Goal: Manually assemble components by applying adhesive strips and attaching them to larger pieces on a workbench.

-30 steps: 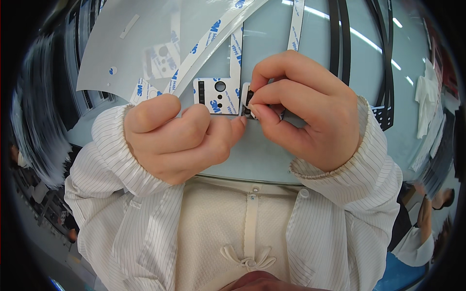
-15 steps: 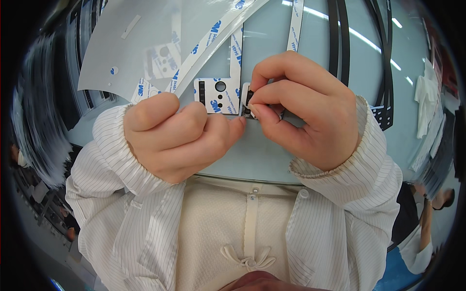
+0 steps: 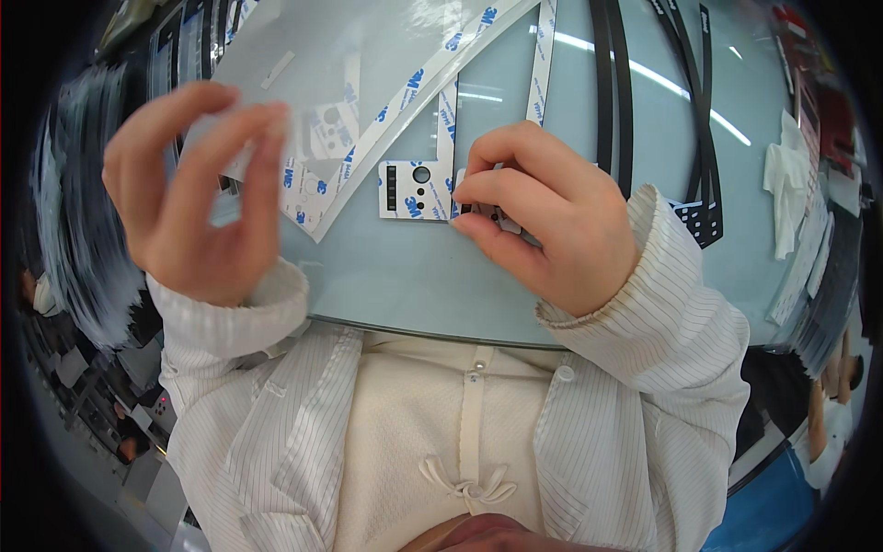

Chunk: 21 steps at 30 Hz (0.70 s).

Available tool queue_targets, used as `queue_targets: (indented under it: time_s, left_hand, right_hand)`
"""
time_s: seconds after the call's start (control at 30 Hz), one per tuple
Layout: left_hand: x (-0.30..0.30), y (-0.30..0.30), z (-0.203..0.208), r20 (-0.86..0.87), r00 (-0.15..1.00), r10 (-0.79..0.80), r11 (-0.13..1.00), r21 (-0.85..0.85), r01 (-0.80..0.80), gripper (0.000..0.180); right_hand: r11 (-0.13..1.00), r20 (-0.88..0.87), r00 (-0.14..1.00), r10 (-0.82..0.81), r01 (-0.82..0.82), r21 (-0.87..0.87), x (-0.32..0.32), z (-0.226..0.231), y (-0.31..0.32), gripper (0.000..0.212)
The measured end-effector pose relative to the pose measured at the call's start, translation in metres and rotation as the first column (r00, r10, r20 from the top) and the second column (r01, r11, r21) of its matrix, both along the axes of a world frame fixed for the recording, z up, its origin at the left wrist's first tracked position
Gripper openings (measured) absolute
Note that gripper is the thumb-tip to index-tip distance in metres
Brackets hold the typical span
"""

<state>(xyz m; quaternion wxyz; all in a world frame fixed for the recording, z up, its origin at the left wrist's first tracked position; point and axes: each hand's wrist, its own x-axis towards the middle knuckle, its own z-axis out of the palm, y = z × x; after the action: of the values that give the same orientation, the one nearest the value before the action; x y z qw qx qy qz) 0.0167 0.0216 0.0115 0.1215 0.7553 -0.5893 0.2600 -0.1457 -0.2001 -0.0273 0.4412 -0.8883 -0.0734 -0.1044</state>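
My right hand (image 3: 552, 216) is closed in a pinch on a small adhesive-backed panel (image 3: 505, 221), mostly covered by the fingers. Just left of it lies a flat panel (image 3: 402, 210) with white-and-blue printed backing, one large hole, smaller holes and a black slotted strip; a narrow arm runs up from it. My left hand (image 3: 189, 202) is lifted over the left side, blurred, thumb and index tips together. Anything between them is too small or smeared to make out. Below it lies a translucent film sheet (image 3: 303, 60) with a printed strip (image 3: 391, 115) along its edge.
Long black strips (image 3: 612, 83) and a crossed bundle of black strips (image 3: 704, 120) lie to the right on the glass table (image 3: 405, 285). Crumpled white material (image 3: 786, 179) sits at the right edge. A stack of clear sheets (image 3: 97, 212) stands far left. Another person (image 3: 837, 414) is at far right.
My left hand has moved away from the panels, up and to the left over the film. My right hand stays at the small panel, its fingertips slightly left and lower.
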Motion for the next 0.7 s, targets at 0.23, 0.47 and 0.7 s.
queue_targets:
  time_s: [0.23,0.47,0.7]
  left_hand:
    - [0.038,0.041,-0.021,-0.343,0.891,0.297,0.946,-0.024,-0.324,0.053]
    - [0.036,0.041,-0.031,-0.682,0.68,0.268,0.919,-0.033,-0.394,0.053]
    - [0.036,0.065,-0.013,-0.909,0.409,0.076,0.835,-0.166,-0.525,0.029]
  right_hand:
    - [1.0,-0.024,1.0,0.017,-0.017,0.026,0.016,0.004,0.017,0.022]
    - [0.995,-0.089,0.995,-0.036,0.044,0.087,0.016,0.012,0.019,0.028]
    - [0.984,-0.101,0.991,-0.082,0.097,0.152,0.016,0.021,0.015,0.021]
